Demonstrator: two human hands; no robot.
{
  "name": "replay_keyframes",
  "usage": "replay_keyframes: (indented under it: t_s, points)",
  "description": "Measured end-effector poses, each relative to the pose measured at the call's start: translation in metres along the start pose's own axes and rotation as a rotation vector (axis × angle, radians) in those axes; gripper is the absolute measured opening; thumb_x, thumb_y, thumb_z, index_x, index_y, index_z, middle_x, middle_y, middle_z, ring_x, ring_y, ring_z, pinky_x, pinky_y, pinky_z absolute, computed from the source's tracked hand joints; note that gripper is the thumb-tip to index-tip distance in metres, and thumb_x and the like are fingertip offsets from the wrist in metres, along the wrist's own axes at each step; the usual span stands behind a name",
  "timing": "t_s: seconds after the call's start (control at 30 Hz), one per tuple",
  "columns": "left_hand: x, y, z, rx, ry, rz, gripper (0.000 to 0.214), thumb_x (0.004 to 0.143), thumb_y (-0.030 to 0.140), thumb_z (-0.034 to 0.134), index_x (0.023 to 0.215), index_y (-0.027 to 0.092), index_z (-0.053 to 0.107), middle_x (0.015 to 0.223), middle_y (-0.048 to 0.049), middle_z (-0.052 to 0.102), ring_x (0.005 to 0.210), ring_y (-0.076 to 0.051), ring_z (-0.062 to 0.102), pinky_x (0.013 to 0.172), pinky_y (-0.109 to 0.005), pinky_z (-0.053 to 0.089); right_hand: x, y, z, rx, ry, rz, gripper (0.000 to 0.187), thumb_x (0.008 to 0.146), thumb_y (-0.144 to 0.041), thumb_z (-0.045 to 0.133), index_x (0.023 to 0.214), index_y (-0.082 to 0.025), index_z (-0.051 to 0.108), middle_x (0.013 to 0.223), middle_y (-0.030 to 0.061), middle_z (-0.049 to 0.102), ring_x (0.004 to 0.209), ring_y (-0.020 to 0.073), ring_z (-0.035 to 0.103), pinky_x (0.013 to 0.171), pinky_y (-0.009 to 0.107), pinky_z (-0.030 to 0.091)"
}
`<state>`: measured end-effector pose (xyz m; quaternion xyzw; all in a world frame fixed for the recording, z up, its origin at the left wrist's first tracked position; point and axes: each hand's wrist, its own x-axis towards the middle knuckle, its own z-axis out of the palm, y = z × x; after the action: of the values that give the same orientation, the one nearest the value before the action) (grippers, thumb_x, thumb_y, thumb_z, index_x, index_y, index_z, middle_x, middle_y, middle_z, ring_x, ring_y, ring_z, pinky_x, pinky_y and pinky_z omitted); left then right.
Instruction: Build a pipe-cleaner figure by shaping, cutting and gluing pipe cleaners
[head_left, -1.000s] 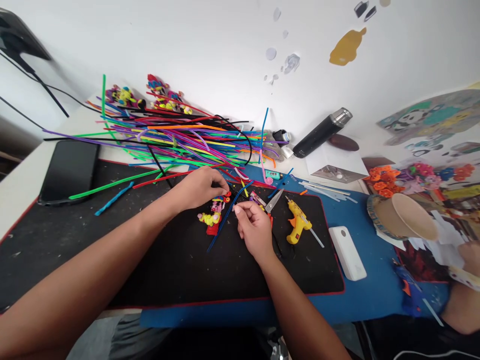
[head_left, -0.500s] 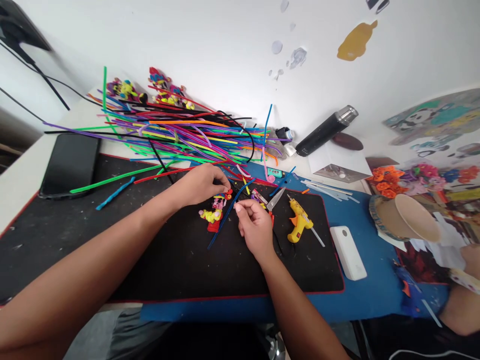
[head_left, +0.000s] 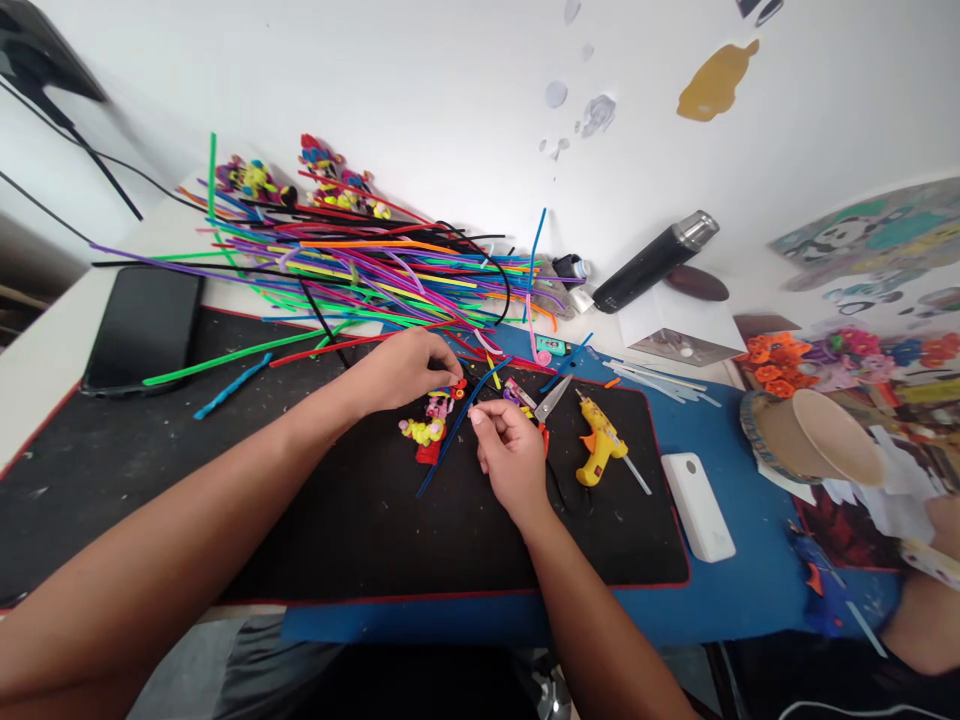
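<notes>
My left hand [head_left: 411, 368] is closed, thumb and finger pinching a small red coil [head_left: 459, 388] at the upper end of a pipe cleaner figure. This figure [head_left: 426, 432], with pink, yellow and red parts, lies on the black mat [head_left: 360, 520]. A blue pipe cleaner [head_left: 454, 435] runs slantwise between my hands, beside the figure. My right hand [head_left: 510, 455] is also closed, thumb against the curled index finger. Whatever is at its fingertips is too small to name. Scissors [head_left: 553, 398] with orange handles lie just beyond the right hand, partly hidden.
Many coloured pipe cleaners [head_left: 375, 260] are heaped at the back, near finished figures [head_left: 322, 165]. To the right are a yellow glue gun [head_left: 598, 445], glue sticks [head_left: 660, 377], a white power bank [head_left: 699, 507] and a black flask [head_left: 652, 262]. A phone [head_left: 142, 325] lies left. Another person's arm [head_left: 926, 610] is far right.
</notes>
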<state>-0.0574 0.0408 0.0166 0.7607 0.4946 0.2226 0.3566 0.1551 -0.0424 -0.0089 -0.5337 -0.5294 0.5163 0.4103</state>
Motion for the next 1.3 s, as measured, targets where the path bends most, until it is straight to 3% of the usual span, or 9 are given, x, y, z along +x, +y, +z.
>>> replay_keyframes:
  t_s: [0.9, 1.3]
  points:
    - [-0.001, 0.003, -0.002, -0.015, 0.009, -0.031, 0.021, 0.087, 0.032, 0.063, 0.087, 0.022, 0.082, 0.092, -0.0018, 0.084, 0.086, -0.021, 0.075, 0.077, -0.026, 0.052, 0.000, 0.001, 0.000, -0.043, 0.004, -0.008, 0.037, 0.095, -0.059, 0.070, 0.095, -0.022, 0.070, 0.062, -0.0052, 0.054, 0.046, 0.0108, 0.044, 0.043, 0.024, 0.033]
    - [-0.009, 0.021, -0.013, -0.140, 0.052, -0.053, 0.025, 0.090, 0.043, 0.067, 0.093, 0.022, 0.080, 0.085, 0.0002, 0.082, 0.076, -0.018, 0.073, 0.070, -0.026, 0.051, 0.003, -0.004, 0.000, 0.062, 0.004, 0.017, 0.038, 0.093, -0.060, 0.073, 0.093, -0.022, 0.067, 0.052, -0.0084, 0.050, 0.039, 0.0098, 0.043, 0.040, 0.023, 0.032]
